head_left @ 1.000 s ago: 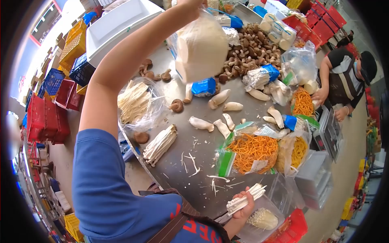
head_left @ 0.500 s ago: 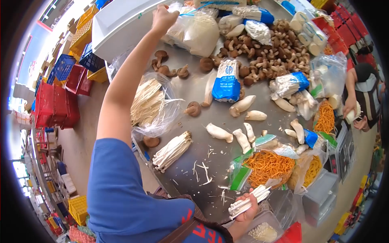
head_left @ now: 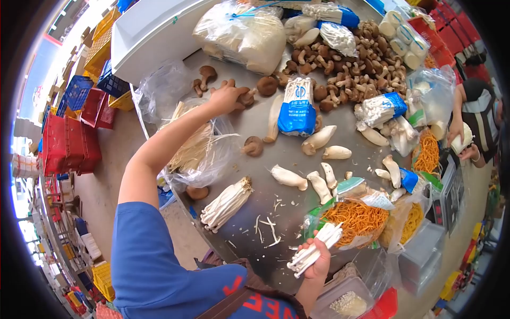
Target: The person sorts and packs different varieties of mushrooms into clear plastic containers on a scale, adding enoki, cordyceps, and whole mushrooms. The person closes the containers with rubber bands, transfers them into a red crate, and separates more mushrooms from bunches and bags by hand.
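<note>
My left hand (head_left: 228, 99) reaches over the brown shiitake mushrooms, its fingers apart. One shiitake mushroom (head_left: 247, 98) lies right at its fingertips; whether they touch cannot be made out. Under my left forearm is a clear plastic bag (head_left: 226, 143) of loose enoki mushrooms (head_left: 192, 146). Down at the front, my right hand (head_left: 317, 259) is closed around a small bunch of white enoki mushrooms (head_left: 313, 250). Close to this hand is a bag of orange noodle-like strands (head_left: 356, 219). A thicker enoki bunch (head_left: 227, 204) lies at the table's left edge.
A shiitake pile (head_left: 366, 74) covers the back right, near a large white bag (head_left: 244, 34). King oyster mushrooms (head_left: 289, 177) and a blue enoki pack (head_left: 297, 109) lie mid-table. A white box (head_left: 159, 37) stands back left. Another person's hand (head_left: 457, 127) is at right.
My left hand has come off the large white bag and moved nearer, down to the shiitake mushrooms. My right hand has shifted slightly left, still holding the enoki mushrooms.
</note>
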`<state>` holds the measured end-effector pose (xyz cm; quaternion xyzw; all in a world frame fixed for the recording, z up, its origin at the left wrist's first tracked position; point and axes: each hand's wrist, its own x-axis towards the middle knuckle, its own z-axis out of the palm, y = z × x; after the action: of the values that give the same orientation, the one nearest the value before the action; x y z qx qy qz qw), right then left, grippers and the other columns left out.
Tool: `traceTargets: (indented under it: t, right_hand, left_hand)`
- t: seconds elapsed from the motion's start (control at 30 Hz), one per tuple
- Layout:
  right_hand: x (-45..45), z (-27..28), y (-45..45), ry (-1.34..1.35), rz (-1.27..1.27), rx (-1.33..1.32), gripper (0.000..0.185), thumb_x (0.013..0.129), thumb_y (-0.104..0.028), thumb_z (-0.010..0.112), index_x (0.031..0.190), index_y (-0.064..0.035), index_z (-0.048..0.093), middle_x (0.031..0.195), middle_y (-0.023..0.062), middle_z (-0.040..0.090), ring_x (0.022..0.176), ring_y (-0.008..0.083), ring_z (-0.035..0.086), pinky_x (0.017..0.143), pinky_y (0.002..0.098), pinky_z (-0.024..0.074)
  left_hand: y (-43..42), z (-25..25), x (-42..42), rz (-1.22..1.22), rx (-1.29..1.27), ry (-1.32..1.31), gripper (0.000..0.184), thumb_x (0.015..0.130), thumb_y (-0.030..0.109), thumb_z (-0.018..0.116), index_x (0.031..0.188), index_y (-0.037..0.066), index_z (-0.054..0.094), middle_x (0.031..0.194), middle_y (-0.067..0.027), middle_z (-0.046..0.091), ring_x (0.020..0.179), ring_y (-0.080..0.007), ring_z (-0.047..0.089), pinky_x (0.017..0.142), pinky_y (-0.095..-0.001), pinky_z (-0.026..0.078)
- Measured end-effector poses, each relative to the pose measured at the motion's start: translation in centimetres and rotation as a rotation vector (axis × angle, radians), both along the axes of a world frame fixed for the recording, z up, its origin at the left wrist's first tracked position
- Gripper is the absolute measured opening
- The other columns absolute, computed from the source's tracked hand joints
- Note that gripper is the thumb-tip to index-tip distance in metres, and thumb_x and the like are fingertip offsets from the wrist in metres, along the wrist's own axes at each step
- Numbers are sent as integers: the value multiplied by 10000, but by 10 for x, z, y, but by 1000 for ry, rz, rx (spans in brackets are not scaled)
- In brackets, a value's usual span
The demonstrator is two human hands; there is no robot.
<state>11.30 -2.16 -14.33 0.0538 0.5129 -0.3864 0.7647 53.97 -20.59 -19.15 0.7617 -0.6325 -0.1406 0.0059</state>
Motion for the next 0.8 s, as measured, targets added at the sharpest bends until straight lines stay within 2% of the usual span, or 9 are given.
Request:
traceTargets:
  t: [0.1,0.2,0.27,0.33,0.37,0.47,0.57,0.6,0.8]
  right_hand:
    - [-4,-4,6,-13,9,1,367,783,-92,568,1125,-67,438,761,66,527,664,174,527,687,380,473]
    - [-13,-9,9,-4,-9,-31,334,796,-113,546,1112,-65,448,758,69,527,662,187,531,673,383,486]
    - [-13,-9,12,9,-23,-15,335,796,-114,544,1113,-62,446,754,70,524,659,185,529,671,384,484]
    - [-14,-7,7,45,-48,14,335,796,-110,541,1111,-54,443,747,71,520,651,182,522,665,383,477]
    - [-15,-7,7,45,-48,8,335,796,-110,541,1111,-54,443,747,71,520,651,182,522,665,383,477]
    - [-16,-5,8,12,-71,-51,337,793,-104,543,1110,-52,443,749,74,522,646,182,522,666,381,473]
    - [-19,-6,9,6,-95,-32,338,790,-100,546,1108,-53,444,751,76,526,651,183,524,675,378,473]
    - [-20,-8,11,4,-95,-24,337,790,-99,547,1108,-54,445,750,78,529,649,185,528,673,379,476]
    - [-21,-14,9,-16,-90,14,357,784,-81,556,1118,-55,432,745,82,529,645,180,531,686,377,475]
  left_hand:
    - [-15,11,4,-56,17,28,543,678,310,688,1177,191,510,1030,-119,513,1024,-266,488,730,-420,441]
    - [-48,72,-12,84,171,625,555,695,288,682,1191,129,488,1059,-122,559,913,-224,564,635,-366,484]
    - [-68,116,-43,209,223,760,554,700,270,675,1196,117,481,1048,-123,580,880,-216,581,616,-347,496]
    - [-81,136,-57,44,-75,709,633,689,240,672,1259,141,415,975,-153,601,801,-250,606,630,-342,514]
    - [-88,131,-57,41,-81,710,633,689,240,672,1259,141,415,975,-153,601,801,-250,606,630,-342,514]
    - [-104,75,-59,42,355,236,686,703,229,648,1310,141,342,1054,-198,563,915,-302,578,687,-379,516]
    - [-81,-14,-78,160,-137,-20,556,742,215,596,1266,275,420,1158,-200,466,1054,-404,469,804,-466,457]
    - [-79,-26,-84,188,-278,10,488,773,169,555,1231,297,446,1089,-190,462,1016,-401,464,784,-483,445]
    - [-73,-45,-78,33,-537,-115,457,769,197,567,1205,278,455,1027,-157,478,964,-350,476,689,-435,481]
